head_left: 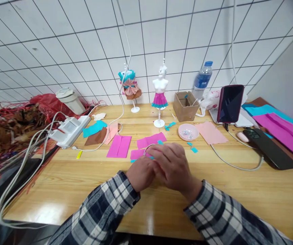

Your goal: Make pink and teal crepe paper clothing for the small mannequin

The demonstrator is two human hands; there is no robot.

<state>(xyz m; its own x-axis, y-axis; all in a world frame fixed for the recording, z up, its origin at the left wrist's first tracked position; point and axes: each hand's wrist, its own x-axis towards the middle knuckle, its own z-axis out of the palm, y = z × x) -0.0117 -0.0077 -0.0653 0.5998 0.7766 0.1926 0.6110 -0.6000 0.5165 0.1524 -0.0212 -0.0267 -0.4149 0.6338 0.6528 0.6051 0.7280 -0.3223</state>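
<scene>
My left hand is closed in a fist low over the table's middle, its knuckles toward the wall. Curled over its right side and touching it is my right hand, fingers bent together. Whatever lies between them is hidden. A thin pale loop shows just beyond my fingers; I cannot tell what it belongs to. Magenta strips with small blue pieces lie beyond my hands, partly covered. To their left is a folded magenta sheet. Farther back stands a white mannequin in a magenta skirt with blue trim.
A second dressed mannequin, a cardboard box and a water bottle stand by the tiled wall. A pink dish holds shiny bits. Phones, a power strip and loose white cables lie at the sides.
</scene>
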